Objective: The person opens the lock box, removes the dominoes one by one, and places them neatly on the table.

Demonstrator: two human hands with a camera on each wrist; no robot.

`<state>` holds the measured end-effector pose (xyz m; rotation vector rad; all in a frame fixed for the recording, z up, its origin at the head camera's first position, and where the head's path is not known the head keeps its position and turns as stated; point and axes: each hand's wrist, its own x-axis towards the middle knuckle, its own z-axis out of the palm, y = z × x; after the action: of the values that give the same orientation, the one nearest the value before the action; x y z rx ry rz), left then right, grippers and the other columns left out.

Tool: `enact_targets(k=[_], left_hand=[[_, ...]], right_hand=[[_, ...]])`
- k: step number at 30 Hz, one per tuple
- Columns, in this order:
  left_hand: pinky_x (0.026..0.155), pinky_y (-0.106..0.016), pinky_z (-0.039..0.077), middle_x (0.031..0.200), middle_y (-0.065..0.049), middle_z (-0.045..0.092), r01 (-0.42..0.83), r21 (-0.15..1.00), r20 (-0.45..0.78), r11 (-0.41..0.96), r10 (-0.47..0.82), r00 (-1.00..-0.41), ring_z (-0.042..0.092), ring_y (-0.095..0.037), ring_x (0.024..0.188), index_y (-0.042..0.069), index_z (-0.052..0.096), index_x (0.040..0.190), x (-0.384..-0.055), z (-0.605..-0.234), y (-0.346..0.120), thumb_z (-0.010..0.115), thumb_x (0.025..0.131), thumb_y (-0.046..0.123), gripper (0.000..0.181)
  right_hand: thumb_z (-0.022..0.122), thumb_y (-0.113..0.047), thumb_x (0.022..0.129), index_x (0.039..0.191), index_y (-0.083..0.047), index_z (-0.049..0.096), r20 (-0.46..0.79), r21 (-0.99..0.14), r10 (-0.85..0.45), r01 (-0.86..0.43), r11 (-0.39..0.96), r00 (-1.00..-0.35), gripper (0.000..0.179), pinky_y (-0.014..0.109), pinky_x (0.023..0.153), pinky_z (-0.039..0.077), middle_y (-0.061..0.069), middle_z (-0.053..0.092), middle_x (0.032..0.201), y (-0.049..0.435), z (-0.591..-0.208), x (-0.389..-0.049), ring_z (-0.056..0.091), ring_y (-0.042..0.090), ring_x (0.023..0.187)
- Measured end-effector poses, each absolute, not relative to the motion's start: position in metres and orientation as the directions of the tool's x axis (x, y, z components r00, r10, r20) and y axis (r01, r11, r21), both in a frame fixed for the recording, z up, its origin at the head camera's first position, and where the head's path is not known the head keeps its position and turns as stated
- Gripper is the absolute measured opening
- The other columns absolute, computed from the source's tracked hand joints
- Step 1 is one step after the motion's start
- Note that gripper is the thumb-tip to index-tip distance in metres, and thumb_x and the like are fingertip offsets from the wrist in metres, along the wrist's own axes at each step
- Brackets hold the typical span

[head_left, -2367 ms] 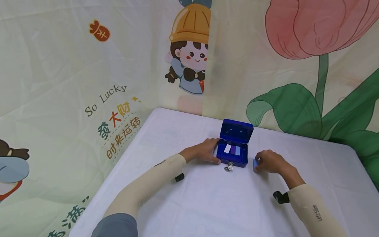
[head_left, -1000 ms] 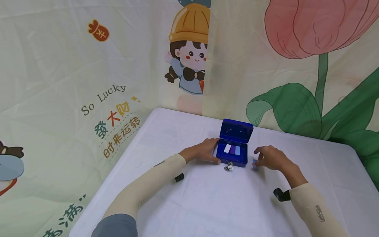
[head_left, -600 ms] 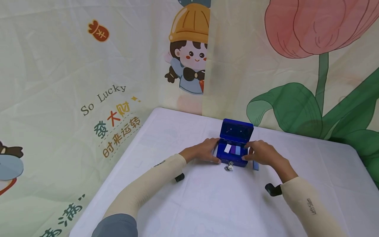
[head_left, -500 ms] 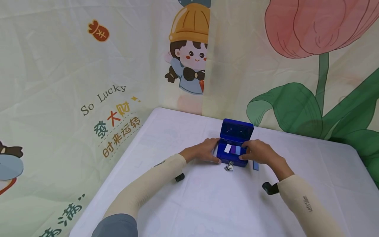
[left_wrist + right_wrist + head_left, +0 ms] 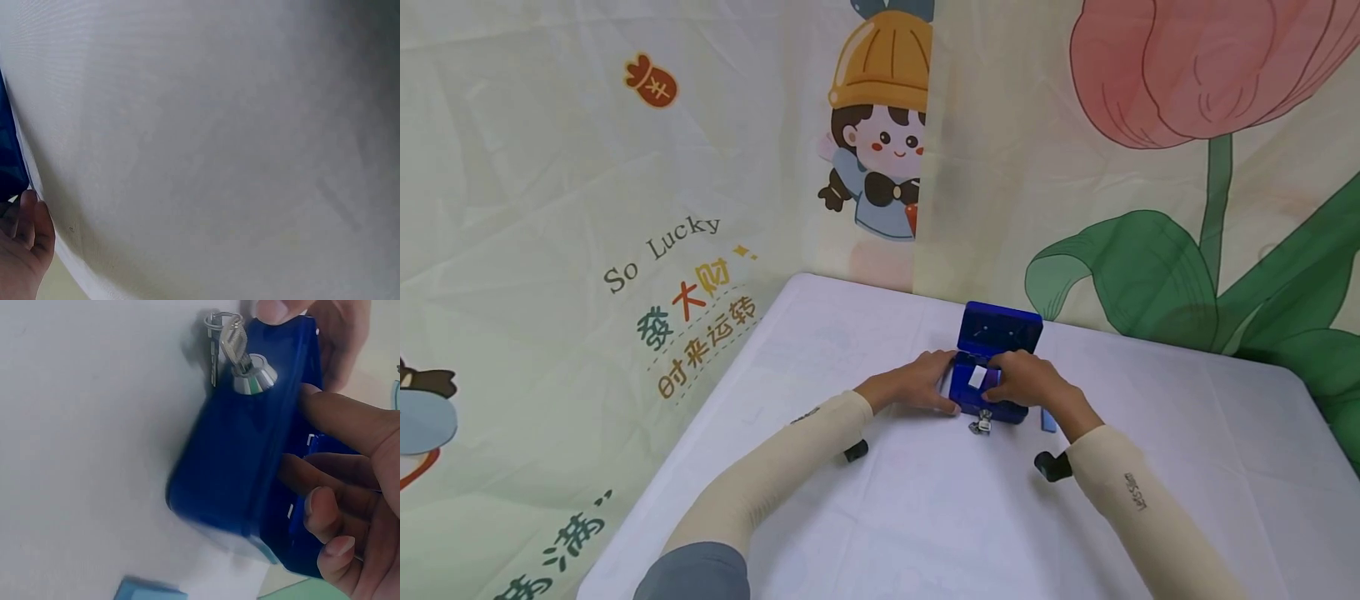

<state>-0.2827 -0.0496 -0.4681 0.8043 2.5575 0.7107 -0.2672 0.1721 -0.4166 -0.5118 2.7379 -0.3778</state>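
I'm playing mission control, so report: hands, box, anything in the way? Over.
Left hand holds box. Right hand inside, grip hidden. Lid open, white block showing. Nothing seen in the way.

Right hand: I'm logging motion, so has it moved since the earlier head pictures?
Yes. The right hand has moved left, from beside the open blue cash box, which stayed put, to reach inside it.

We cannot see what the right hand's (image 5: 1028, 380) fingertips touch inside the blue box (image 5: 222, 459); beside the left hand (image 5: 921, 382), the left wrist view crops the box.
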Motion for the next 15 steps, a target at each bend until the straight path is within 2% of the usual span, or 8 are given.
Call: enact_targets(k=[7, 11, 15], left_hand=[[0.123, -0.043, 0.027, 0.162, -0.010, 0.031, 0.432, 0.539, -0.193, 0.723, 0.605, -0.772, 0.029, -0.027, 0.150, 0.010, 0.016, 0.161, -0.283, -0.468, -0.051, 0.078, 0.084, 0.047, 0.105], [0.122, -0.041, 0.029, 0.160, -0.011, 0.034, 0.441, 0.534, -0.185, 0.721, 0.608, -0.772, 0.031, -0.027, 0.148, 0.009, 0.017, 0.161, -0.283, -0.469, -0.051, 0.078, 0.084, 0.047, 0.105], [0.121, -0.040, 0.030, 0.159, -0.011, 0.036, 0.447, 0.530, -0.178, 0.720, 0.611, -0.772, 0.034, -0.026, 0.146, 0.009, 0.018, 0.160, -0.284, -0.471, -0.051, 0.078, 0.083, 0.048, 0.105]], right_hand=[[0.079, -0.036, 0.087, 0.139, -0.005, 0.059, -0.269, -0.275, -0.384, -0.312, 0.910, -0.883, 0.063, 0.057, 0.095, 0.053, 0.017, 0.068, 0.127, 0.163, -0.425, -0.273, 0.068, 0.034, 0.110], [0.079, -0.036, 0.087, 0.139, -0.007, 0.060, -0.264, -0.262, -0.384, -0.317, 0.911, -0.885, 0.062, 0.058, 0.098, 0.051, 0.016, 0.068, 0.128, 0.160, -0.430, -0.276, 0.066, 0.035, 0.115], [0.079, -0.035, 0.087, 0.135, -0.007, 0.063, -0.272, -0.260, -0.378, -0.311, 0.914, -0.885, 0.058, 0.056, 0.098, 0.052, 0.014, 0.070, 0.122, 0.157, -0.433, -0.279, 0.068, 0.033, 0.110]])
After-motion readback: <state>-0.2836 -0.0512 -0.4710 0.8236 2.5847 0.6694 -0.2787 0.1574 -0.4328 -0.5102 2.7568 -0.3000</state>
